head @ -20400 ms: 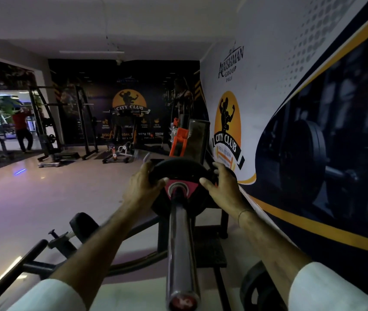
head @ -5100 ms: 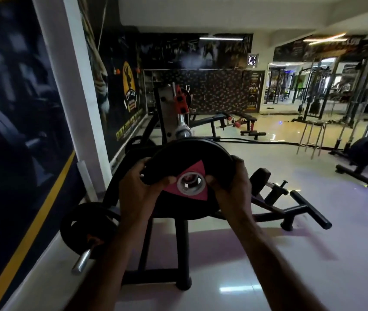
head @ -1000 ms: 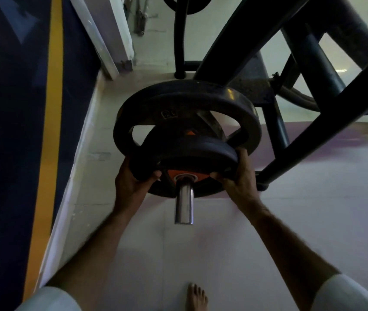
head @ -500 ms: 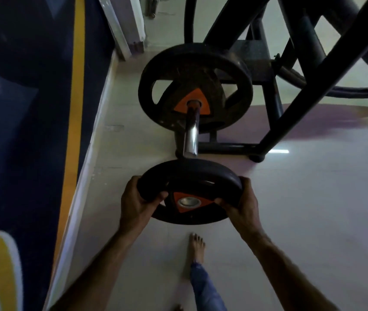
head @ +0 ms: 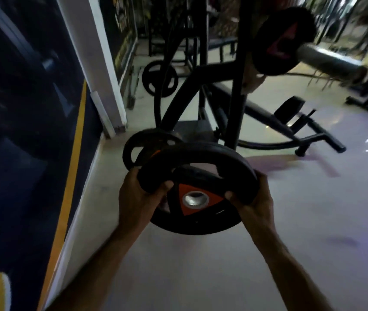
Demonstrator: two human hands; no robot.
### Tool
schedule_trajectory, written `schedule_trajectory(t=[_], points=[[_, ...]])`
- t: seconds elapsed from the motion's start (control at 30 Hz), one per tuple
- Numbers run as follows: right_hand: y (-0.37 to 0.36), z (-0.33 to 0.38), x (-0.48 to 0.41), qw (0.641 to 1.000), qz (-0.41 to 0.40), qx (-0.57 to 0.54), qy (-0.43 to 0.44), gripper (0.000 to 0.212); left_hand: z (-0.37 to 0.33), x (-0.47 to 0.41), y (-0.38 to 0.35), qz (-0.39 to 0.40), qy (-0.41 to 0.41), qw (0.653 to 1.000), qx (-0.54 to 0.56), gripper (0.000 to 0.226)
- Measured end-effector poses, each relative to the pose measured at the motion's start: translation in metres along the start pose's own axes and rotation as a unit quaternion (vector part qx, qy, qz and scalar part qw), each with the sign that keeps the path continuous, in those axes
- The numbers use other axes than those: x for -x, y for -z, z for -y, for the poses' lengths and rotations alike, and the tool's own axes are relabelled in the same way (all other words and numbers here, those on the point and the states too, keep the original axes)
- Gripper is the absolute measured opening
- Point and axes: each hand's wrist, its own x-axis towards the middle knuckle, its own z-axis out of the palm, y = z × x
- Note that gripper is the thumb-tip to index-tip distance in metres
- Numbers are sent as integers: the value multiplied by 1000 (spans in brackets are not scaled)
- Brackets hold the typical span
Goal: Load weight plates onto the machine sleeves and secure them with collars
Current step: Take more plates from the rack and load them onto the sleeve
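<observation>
Holding weight plate (head: 197,189) off sleeve now, left hand (head: 139,196), right hand (head: 253,198).

Two forearms are seen bare to the frame's lower edge. No covering is worn on the left hand (head: 139,198) or right hand (head: 253,198).

A round black rubber weight plate with an orange triangular hub and a steel-lined centre hole (head: 197,189) hangs tilted in the air, its face turned up, rim clasped between the fingers (head: 167,184) on both sides. Beyond the fingers, a larger black plate with grip slots (head: 143,144) stands low. Up and right of the fingers, a third black plate with a red triangle (head: 284,39) sits on a thick steel sleeve (head: 329,60).
</observation>
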Motion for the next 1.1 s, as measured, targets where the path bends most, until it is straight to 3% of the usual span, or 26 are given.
schedule_trajectory(t=[0.23,0.5,0.7,0.9,1.1], points=[[134,72,-41,991,-60,-71,101,71,-158,9,-64,-51,-115,992,9,93],[290,110,-140,983,-63,-37,167,81,-287,6,-180,-83,-144,985,55,90],[338,116,-221,985,-42,-9,169,66,-330,-29,-240,-93,-125,986,54,100],[347,101,-282,988,-8,-34,148,60,-341,-62,-280,-97,-98,989,56,76],[347,79,-310,987,22,-72,143,60,-342,-83,-301,-99,-104,989,43,73]])
